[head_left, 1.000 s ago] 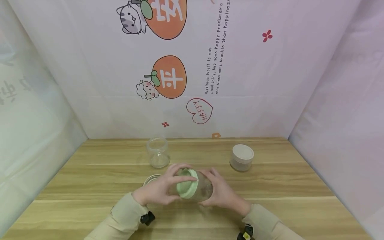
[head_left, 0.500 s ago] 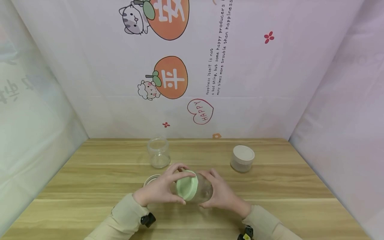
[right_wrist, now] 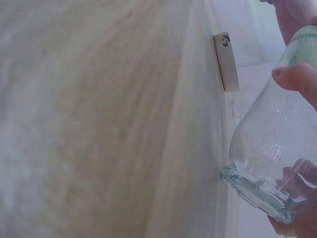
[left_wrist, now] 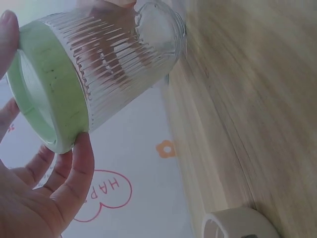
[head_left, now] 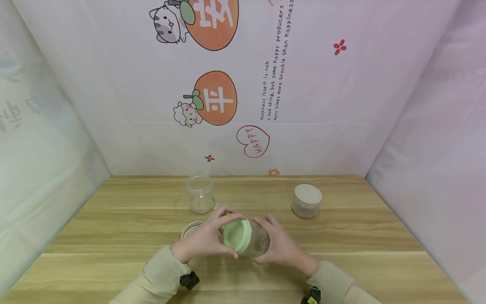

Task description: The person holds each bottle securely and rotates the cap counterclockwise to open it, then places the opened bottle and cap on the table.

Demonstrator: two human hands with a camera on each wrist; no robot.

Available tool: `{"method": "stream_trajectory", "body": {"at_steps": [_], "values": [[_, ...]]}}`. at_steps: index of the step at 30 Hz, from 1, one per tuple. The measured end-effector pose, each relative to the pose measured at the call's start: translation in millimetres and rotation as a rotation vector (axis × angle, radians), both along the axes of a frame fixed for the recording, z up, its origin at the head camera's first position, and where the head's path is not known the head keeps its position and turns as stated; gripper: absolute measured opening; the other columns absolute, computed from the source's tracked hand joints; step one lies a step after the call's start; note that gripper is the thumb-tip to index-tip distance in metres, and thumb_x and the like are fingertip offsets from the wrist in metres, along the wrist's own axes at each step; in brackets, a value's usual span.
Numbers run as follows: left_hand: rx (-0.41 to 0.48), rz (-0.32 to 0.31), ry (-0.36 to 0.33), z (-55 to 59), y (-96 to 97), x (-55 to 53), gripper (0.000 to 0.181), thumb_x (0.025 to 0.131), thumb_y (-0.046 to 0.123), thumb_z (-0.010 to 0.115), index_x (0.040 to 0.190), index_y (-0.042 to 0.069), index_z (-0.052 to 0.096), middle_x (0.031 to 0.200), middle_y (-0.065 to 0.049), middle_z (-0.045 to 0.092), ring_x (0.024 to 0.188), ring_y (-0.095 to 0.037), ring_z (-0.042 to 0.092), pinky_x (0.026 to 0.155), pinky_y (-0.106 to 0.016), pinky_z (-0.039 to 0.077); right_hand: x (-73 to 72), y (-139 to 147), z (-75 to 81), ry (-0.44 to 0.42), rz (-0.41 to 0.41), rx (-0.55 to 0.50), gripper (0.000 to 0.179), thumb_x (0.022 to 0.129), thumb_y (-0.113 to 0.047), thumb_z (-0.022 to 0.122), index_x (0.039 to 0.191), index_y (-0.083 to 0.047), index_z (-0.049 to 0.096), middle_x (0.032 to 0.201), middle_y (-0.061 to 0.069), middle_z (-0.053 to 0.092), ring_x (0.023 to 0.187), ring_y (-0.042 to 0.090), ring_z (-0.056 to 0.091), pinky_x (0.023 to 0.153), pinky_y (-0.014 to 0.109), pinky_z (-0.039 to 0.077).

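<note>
A ribbed clear glass jar (left_wrist: 109, 64) with a pale green lid (head_left: 237, 236) is tilted, its lid end toward my left hand. My left hand (head_left: 206, 236) holds the lid by its rim, thumb and fingers spread around it. The right hand (head_left: 281, 245) grips the body of the jar near its base. In the right wrist view, the thick base of the jar (right_wrist: 262, 196) is close to or touching the wooden surface; I cannot tell which. Part of the jar is hidden behind my fingers.
A loose whitish ring-shaped lid (head_left: 190, 228) lies beside the left hand, partly covered by it. Behind it stands an uncapped clear jar (head_left: 201, 196). A short jar with a white lid (head_left: 306, 200) stands at the right. White cloth (head_left: 303, 139) walls the wooden table (head_left: 353, 236).
My left hand's fingers have shifted round the lid's rim, leaving more of the lid's face visible. The right hand and the jar have hardly moved.
</note>
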State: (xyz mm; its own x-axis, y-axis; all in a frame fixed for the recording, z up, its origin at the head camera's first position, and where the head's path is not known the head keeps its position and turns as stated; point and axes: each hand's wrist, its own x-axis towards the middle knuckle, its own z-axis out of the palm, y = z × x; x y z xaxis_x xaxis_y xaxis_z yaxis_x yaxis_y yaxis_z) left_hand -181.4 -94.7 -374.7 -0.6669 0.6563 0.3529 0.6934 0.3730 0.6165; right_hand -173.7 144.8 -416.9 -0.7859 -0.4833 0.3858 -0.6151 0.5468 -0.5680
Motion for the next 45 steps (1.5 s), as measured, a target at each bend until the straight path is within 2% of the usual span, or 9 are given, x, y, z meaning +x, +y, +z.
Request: {"method": "stream_trajectory", "body": {"at_steps": [12,19,25,33,36,45], "values": [[0.041,0.035,-0.06,3.1,2.2,-1.2,0.082,0.056,0.023,0.09,0.13,0.016,0.054,0.118,-0.005,0.049,0.096,-0.016,0.049,0.065,-0.022,0.052,-1.1,-1,0.8,-0.003,-0.003,-0.011,0.093,0.05,-0.02,0.091,0.132,-0.015,0.048,0.11,0.012,0.05,0.098,0.026,0.055,0.08,0.042,0.054],[-0.038,0.178,-0.068,5.7,5.9,3.7,0.08,0.062,0.036,0.087,0.13,0.012,0.054,0.116,-0.002,0.053,0.094,-0.015,0.051,0.076,-0.029,0.049,0.1,-1,1.8,-0.01,-0.01,-0.007,0.092,0.051,-0.02,0.09,0.133,-0.015,0.048,0.111,0.012,0.049,0.099,0.026,0.054,0.079,0.042,0.053],[-0.058,0.272,-0.088,9.6,10.8,8.9,0.077,0.064,0.04,0.085,0.13,0.013,0.055,0.11,-0.001,0.056,0.088,-0.012,0.049,0.069,-0.024,0.045,-0.6,-1,-0.3,-0.005,-0.028,0.002,0.093,0.052,-0.021,0.09,0.134,-0.015,0.047,0.109,0.011,0.049,0.097,0.025,0.054,0.077,0.04,0.053],[-0.058,0.341,-0.106,12.9,17.3,11.0,0.069,0.072,0.043,0.079,0.128,0.011,0.056,0.108,-0.006,0.059,0.085,-0.014,0.053,0.069,-0.029,0.048,-1.6,-1,-1.3,-0.001,-0.049,-0.015,0.095,0.052,-0.02,0.091,0.135,-0.012,0.046,0.111,0.014,0.05,0.098,0.027,0.055,0.079,0.043,0.055],[-0.068,0.359,-0.106,13.7,19.0,11.9,0.066,0.075,0.046,0.075,0.128,0.011,0.056,0.113,-0.007,0.06,0.087,-0.015,0.054,0.071,-0.031,0.049,-2.2,-1,-1.4,-0.009,-0.049,-0.016,0.095,0.052,-0.02,0.091,0.135,-0.012,0.046,0.111,0.014,0.05,0.099,0.027,0.055,0.079,0.043,0.054],[-0.126,0.399,-0.1,16.7,21.7,13.3,0.064,0.082,0.053,0.065,0.129,0.011,0.055,0.122,-0.012,0.059,0.107,-0.024,0.057,0.086,-0.043,0.05,-0.6,-1,1.7,-0.023,-0.054,-0.013,0.095,0.052,-0.02,0.09,0.136,-0.012,0.045,0.112,0.016,0.05,0.1,0.029,0.054,0.079,0.044,0.054]]}}
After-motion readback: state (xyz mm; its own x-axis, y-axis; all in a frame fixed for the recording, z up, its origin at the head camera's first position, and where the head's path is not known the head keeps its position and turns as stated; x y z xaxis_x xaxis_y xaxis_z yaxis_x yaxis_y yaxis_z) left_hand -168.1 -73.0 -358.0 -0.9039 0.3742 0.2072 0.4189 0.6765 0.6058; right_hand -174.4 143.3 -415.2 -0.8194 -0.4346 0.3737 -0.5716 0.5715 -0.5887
